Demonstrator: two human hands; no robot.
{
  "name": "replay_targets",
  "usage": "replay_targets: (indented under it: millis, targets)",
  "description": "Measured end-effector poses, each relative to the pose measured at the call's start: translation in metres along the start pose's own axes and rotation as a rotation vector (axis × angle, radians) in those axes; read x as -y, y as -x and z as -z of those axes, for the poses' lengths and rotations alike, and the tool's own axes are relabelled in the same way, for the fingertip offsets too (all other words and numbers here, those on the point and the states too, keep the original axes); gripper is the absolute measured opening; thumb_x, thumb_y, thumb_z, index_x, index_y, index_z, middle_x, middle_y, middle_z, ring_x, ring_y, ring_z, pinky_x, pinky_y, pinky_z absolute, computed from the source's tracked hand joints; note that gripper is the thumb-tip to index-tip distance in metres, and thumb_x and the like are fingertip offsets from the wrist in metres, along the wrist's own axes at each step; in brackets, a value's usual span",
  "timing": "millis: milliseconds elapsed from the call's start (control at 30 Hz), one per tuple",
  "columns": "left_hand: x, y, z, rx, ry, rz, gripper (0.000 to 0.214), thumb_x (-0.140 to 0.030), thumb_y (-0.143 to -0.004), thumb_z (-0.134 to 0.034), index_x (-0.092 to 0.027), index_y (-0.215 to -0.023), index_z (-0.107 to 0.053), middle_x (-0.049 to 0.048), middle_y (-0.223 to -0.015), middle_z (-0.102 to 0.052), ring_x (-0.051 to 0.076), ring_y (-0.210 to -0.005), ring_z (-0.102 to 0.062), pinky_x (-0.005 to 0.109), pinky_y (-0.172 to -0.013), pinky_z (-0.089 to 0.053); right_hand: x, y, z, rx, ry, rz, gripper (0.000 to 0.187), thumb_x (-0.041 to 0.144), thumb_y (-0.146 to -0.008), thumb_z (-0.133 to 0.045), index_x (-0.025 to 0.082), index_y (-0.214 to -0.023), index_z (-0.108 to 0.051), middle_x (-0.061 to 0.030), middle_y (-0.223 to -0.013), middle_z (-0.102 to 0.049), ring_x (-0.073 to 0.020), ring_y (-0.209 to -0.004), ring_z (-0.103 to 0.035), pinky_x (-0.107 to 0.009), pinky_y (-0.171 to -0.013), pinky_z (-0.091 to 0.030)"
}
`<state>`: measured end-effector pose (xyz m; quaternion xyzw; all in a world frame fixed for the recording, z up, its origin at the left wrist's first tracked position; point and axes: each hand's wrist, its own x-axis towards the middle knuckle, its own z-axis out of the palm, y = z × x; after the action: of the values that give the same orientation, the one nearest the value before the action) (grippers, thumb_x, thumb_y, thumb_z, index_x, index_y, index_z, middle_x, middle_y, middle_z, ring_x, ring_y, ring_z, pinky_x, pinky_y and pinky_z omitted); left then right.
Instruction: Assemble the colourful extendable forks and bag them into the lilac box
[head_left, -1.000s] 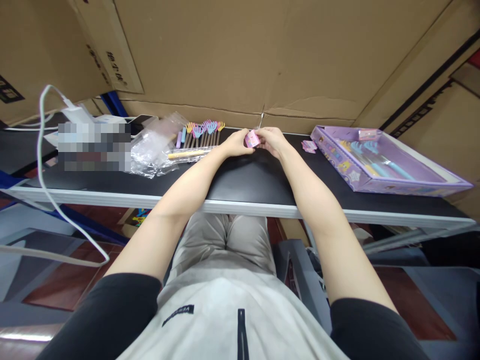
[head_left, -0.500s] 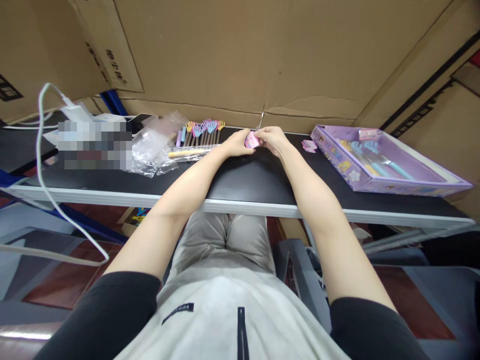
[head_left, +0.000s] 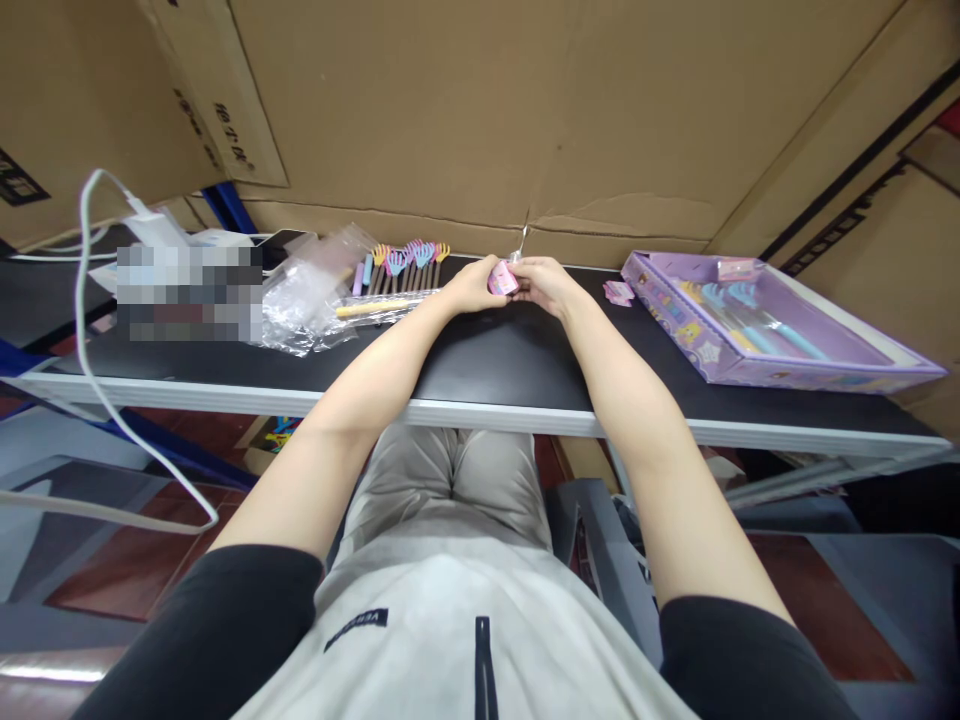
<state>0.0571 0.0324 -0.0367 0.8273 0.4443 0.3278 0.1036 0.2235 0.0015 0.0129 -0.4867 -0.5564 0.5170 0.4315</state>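
Note:
A small pink box [head_left: 502, 279] is pinched between both of my hands at the far side of the black table [head_left: 495, 360]. My left hand [head_left: 471, 285] closes on its left side and my right hand [head_left: 541, 281] on its right side, fingers curled around it. A thin clear strip [head_left: 520, 241] sticks up just behind my right fingers. Another small pink box [head_left: 618, 292] lies on the table to the right of my hands.
A row of pastel-handled tools [head_left: 403, 262] and crumpled clear bags [head_left: 307, 295] lie left of my hands. An open purple tray-box [head_left: 757, 320] with blue tools sits at the right. Cardboard boxes [head_left: 525, 110] wall the back. A white cable [head_left: 86, 330] hangs at the left.
My hands have barely shifted; the pink box turned slightly between my fingers and stays at the same spot.

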Motion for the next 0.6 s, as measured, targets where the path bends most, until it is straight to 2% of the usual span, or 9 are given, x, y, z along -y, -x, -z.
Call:
replay_targets:
  millis: [200,333,467,600]
  targets:
    - [-0.002,0.000,0.001,0.002,-0.010,-0.030,0.036,-0.026,-0.074,-0.076,-0.019,-0.104,-0.058,0.0088,-0.103,-0.071,0.028,-0.095,-0.068,0.039,-0.088,-0.054,-0.001,0.003,0.002,0.043,-0.085,-0.029,0.025,0.005,-0.101,-0.061,0.013,-0.077,-0.065,-0.0006,-0.063,-0.065,-0.0096,-0.055,-0.059,-0.023,-0.062,-0.051]
    - [-0.003,-0.001,0.000,0.000,-0.007,-0.036,0.035,-0.026,-0.074,-0.076,-0.019,-0.103,-0.058,0.0095,-0.105,-0.072,0.028,-0.096,-0.069,0.039,-0.089,-0.054,-0.002,0.002,0.002,0.050,-0.092,-0.032,0.026,0.004,-0.099,-0.062,0.013,-0.075,-0.066,-0.0010,-0.064,-0.067,-0.0095,-0.057,-0.061,-0.022,-0.063,-0.050]
    - [-0.006,0.000,0.000,-0.011,-0.011,-0.040,0.035,-0.026,-0.074,-0.077,-0.019,-0.103,-0.058,0.0100,-0.106,-0.073,0.028,-0.098,-0.070,0.039,-0.092,-0.054,-0.005,-0.004,0.002,-0.008,-0.054,0.008,0.031,0.001,-0.094,-0.068,0.013,-0.065,-0.063,-0.0007,-0.057,-0.063,-0.0088,-0.053,-0.057,-0.021,-0.062,-0.047]
    - [-0.008,0.000,0.001,-0.012,-0.022,-0.033,0.036,-0.026,-0.075,-0.077,-0.018,-0.105,-0.058,0.0109,-0.107,-0.073,0.029,-0.100,-0.070,0.040,-0.094,-0.053,-0.008,-0.010,0.002,-0.019,-0.053,0.064,0.029,0.003,-0.082,-0.081,0.014,-0.062,-0.063,0.0003,-0.056,-0.062,-0.0084,-0.054,-0.055,-0.022,-0.062,-0.048]
